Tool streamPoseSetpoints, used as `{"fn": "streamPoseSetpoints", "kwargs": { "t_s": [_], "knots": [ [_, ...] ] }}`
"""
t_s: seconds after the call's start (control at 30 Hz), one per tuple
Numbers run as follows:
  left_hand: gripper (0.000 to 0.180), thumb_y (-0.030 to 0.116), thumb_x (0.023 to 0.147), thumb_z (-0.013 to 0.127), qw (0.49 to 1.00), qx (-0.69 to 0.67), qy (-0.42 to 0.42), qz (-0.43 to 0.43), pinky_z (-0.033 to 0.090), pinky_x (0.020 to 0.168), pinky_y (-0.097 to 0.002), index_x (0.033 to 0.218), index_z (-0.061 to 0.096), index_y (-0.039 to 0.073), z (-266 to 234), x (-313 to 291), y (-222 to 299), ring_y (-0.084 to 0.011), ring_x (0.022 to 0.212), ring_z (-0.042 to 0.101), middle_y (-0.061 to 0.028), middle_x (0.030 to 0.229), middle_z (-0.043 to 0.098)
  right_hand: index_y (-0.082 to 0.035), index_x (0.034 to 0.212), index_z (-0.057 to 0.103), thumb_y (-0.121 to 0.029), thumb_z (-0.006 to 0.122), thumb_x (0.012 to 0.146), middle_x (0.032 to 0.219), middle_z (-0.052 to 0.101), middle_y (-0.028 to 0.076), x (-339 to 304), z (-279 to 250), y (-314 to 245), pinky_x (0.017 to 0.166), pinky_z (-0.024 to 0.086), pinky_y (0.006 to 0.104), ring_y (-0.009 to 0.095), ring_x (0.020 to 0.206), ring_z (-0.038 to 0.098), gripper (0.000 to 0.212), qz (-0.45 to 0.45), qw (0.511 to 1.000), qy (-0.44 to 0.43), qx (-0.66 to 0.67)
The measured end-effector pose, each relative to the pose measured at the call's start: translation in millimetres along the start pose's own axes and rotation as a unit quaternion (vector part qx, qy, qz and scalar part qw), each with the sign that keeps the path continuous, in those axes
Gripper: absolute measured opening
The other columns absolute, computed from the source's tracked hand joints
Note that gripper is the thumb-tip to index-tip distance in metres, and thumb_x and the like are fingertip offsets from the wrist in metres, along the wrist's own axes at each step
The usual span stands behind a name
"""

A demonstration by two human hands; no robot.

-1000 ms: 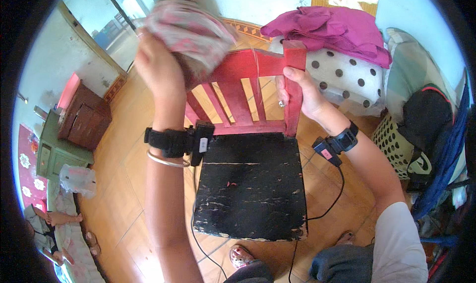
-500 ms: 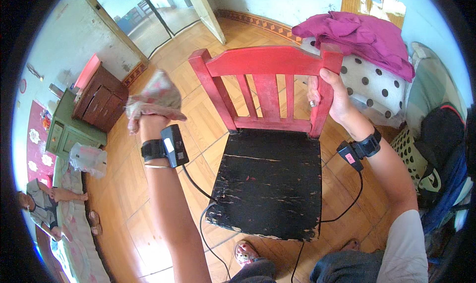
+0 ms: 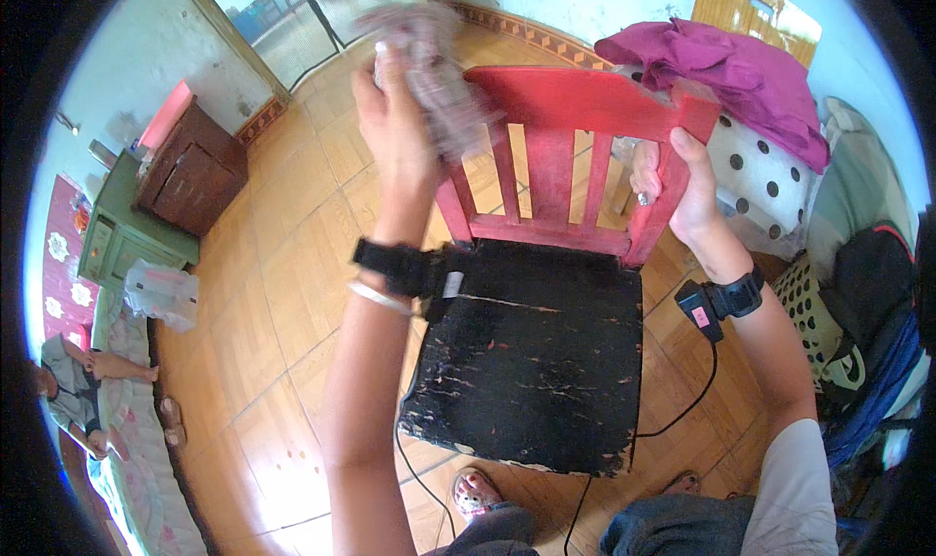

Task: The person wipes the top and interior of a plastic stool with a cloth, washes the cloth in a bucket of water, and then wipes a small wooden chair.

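In front of me stands a wooden chair with a red slatted backrest point(image 3: 561, 108) and a worn black seat point(image 3: 531, 361) whose paint is chipped. My left hand point(image 3: 398, 117) is closed on a crumpled greyish-pink cloth point(image 3: 434, 74), held at the backrest's upper left post and blurred by motion. The cloth hides that post's top; whether it presses on the wood I cannot tell. My right hand point(image 3: 687, 186) grips the right post of the backrest, thumb in front and fingers wrapped behind. Black straps with small boxes and cables sit on both wrists.
A purple cloth point(image 3: 717, 83) lies on a polka-dot covered stack point(image 3: 756, 176) at right, near a dotted basket point(image 3: 804, 307) and dark bags. At left are a brown cabinet point(image 3: 190, 166), a green cabinet point(image 3: 132, 230) and a person point(image 3: 73, 390) on a bed. My feet are below the seat.
My left hand has swung right and away from me with the cloth, from beside the chair to the backrest's left post. The chair back appears shifted slightly right; my right hand keeps its grip.
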State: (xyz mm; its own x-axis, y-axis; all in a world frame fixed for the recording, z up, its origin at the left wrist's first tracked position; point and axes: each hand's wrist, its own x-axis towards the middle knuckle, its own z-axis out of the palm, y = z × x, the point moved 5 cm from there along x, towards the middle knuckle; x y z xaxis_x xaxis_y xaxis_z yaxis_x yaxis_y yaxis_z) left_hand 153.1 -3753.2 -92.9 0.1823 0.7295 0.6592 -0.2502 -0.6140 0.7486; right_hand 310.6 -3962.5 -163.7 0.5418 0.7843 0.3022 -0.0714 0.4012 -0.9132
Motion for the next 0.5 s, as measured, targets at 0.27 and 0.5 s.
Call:
{"fn": "streamPoseSetpoints", "kwargs": {
  "t_s": [0.27,0.5],
  "knots": [
    [0.069,0.034,0.069,0.079,0.994,-0.052,-0.085,0.051,0.041,0.089,-0.0331,0.117,0.043,0.0,-2,-7,-11,-0.0202,0.099,0.053,-0.0125,0.106,0.055,-0.008,0.068,0.047,-0.049,0.052,0.085,0.051,0.045,0.003,2,-2,-3,0.049,0.038,0.0256,0.013,0.045,0.044,0.045,-0.032,0.999,-0.011,0.026],
    [0.08,0.025,0.067,0.081,0.978,-0.099,-0.16,0.084,0.039,0.095,-0.034,0.127,0.033,0.001,-1,-12,-14,-0.0207,0.107,0.05,-0.0124,0.115,0.05,-0.008,0.069,0.047,-0.052,0.051,0.084,0.051,0.044,0.002,0,-4,-2,0.049,0.039,0.0259,0.013,0.045,0.044,0.047,-0.033,0.999,-0.004,0.016]
  ]
}}
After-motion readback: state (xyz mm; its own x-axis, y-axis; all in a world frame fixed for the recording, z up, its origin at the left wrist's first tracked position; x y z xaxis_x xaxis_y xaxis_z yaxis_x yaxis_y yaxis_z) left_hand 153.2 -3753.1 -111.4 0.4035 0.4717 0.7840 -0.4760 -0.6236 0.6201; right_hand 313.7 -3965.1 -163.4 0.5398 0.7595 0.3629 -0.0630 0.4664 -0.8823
